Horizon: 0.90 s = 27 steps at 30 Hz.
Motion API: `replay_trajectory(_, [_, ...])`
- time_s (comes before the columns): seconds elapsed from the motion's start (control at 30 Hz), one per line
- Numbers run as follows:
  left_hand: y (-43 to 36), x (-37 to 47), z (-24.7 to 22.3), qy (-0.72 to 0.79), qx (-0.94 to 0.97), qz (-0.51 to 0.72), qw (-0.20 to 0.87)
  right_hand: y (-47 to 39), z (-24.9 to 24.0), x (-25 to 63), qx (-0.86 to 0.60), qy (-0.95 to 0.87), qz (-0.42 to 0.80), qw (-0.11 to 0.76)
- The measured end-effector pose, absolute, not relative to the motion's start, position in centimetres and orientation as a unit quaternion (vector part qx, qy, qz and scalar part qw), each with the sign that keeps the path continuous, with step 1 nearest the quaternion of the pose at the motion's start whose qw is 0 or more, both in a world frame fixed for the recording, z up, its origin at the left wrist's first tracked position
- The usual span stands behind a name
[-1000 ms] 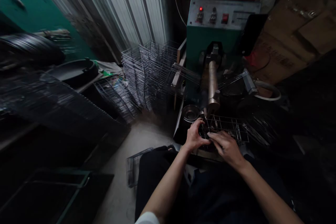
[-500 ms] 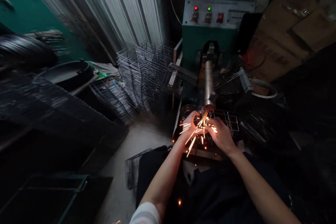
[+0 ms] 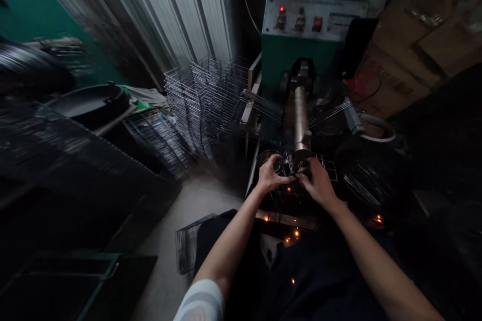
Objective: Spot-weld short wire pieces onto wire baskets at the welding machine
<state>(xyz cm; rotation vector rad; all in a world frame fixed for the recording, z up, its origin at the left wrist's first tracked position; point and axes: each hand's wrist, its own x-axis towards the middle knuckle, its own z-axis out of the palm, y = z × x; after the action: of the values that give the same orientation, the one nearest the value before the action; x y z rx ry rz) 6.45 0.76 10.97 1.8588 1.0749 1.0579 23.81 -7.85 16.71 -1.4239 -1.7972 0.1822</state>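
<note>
Under the metal arm [image 3: 300, 115] of a green machine [image 3: 297, 52], my left hand [image 3: 271, 174] and my right hand [image 3: 318, 180] meet at the tip, each with thumb and fingers bent around a small dark piece too dim to name. A wire grid [image 3: 330, 166] lies beneath and beyond my right hand. A red lamp [image 3: 282, 9] glows on the machine's panel. A few glowing sparks [image 3: 296, 233] hang below my hands.
Stacked wire racks [image 3: 203, 105] stand left of the machine, with a black round pan [image 3: 88, 103] further left. Cardboard boxes [image 3: 399, 70] are at the right. Another wire basket [image 3: 188, 243] sits on the floor beside my leg.
The bright spray of sparks at my hands has died down to scattered embers. The green lamp on the panel has gone dark. My hands stay in nearly the same place.
</note>
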Motion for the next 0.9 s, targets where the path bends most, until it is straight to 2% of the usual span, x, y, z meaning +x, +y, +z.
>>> replay_trajectory(0.53, [1.8, 6.6, 11.3, 0.368, 0.765, 0.434, 0.301, -7.7, 15.8, 24.5, -0.571, -0.659, 0.153, 0.464])
replay_trajectory(0.63, [2.0, 5.8, 11.2, 0.356, 0.775, 0.415, 0.316, -7.9, 15.7, 24.5, -0.563, -0.663, 0.172, 0.464])
replay_trajectory(0.8, [2.5, 4.6, 10.9, 0.295, 0.797, 0.373, 0.373, -10.1, 16.5, 24.7, -0.580, -0.688, 0.081, 0.429])
replay_trajectory(0.9, [2.9, 4.6, 10.7, 0.287, 0.805, 0.363, 0.372, -13.0, 16.2, 27.2, -0.616, -0.683, 0.020, 0.392])
